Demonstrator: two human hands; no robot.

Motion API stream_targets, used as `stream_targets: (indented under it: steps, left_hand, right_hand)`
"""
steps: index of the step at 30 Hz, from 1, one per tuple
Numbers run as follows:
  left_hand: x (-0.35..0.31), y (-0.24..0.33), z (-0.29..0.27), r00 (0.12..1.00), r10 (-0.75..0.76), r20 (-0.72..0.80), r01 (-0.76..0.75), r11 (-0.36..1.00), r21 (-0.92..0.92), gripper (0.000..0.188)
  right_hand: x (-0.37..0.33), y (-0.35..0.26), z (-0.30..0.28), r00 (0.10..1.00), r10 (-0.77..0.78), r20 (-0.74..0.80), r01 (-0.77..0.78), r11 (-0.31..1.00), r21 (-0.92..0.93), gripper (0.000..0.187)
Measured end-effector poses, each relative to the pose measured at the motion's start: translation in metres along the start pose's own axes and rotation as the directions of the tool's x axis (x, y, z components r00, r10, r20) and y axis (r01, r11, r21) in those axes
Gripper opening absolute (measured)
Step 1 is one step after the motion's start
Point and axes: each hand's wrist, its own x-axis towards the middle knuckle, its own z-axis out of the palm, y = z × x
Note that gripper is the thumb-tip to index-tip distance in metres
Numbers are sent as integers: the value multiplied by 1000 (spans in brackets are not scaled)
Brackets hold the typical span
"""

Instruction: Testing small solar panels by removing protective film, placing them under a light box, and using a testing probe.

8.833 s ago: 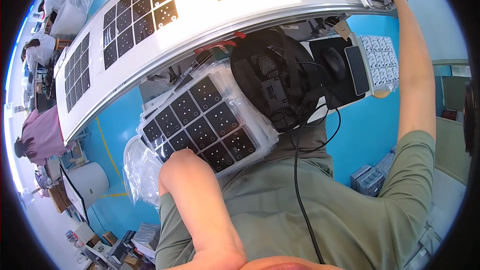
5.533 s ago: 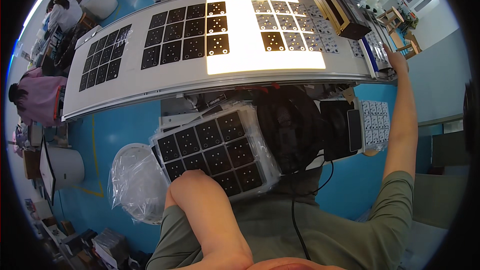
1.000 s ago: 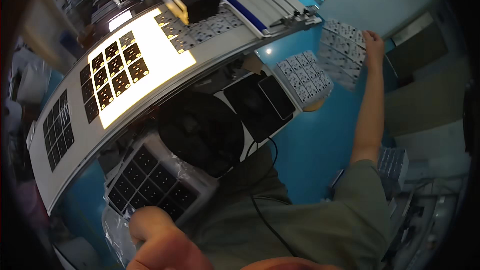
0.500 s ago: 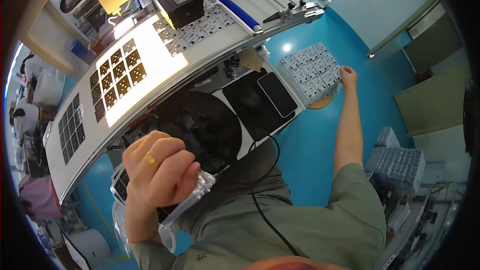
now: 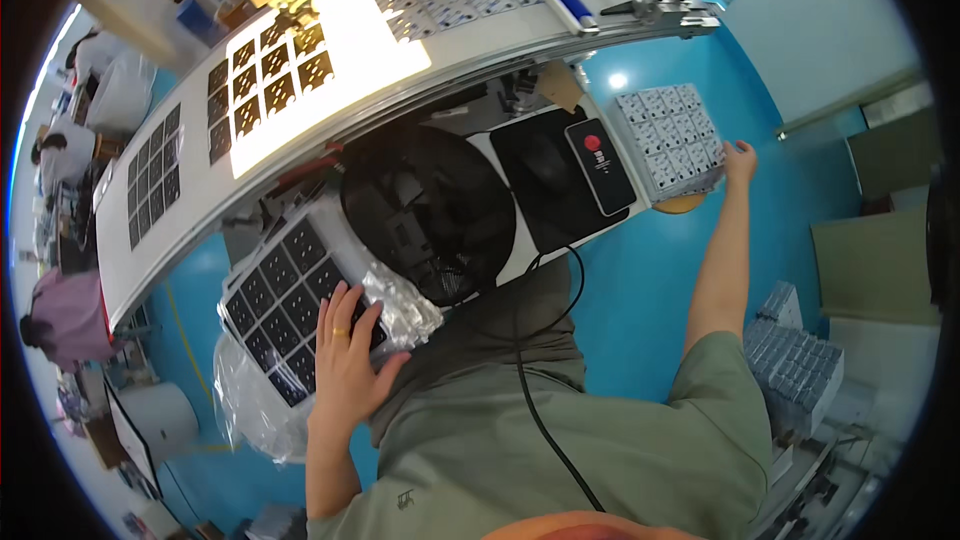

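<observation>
My left hand lies with its fingers apart on the right edge of a black sheet divided into small panels with white dots. That sheet tops a stack with crumpled clear plastic wrap beside it. Out to the right, the closed fingers of my right hand are at the right edge of a white printed sheet with a grid of panels, on top of a pile. The fingertips there are small, and the grip is partly hidden.
A light-coloured conveyor table carries black panel sheets under a bright lamp. Below it are a round black fan-like mesh, a black pad and a phone. A black cable crosses my lap. Grey stacked parts stand at right.
My left hand has come down from its raised fist and opened onto the black sheet. The right hand stays at the white sheet's edge. The view has shifted, and the phone screen has lit up.
</observation>
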Motion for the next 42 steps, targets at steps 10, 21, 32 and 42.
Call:
stream_targets:
  steps: [10,21,32,42]
  left_hand:
    - [-7,-8,3,997,-81,-3,81,995,-65,77]
    - [-19,-21,23,992,-108,-65,112,992,54,80]
    - [-28,-34,25,977,-83,-197,41,977,-207,45]
    - [-26,-26,28,965,-96,-244,30,964,-263,15]
  right_hand:
    - [-198,-225,-86,843,-246,478,-165,727,666,27]
    - [-443,-343,-113,-85,-730,678,-301,668,681,14]
    - [-493,-357,-96,-347,-569,746,-13,798,603,19]
    - [-503,-357,-92,-340,-373,864,-177,927,331,14]
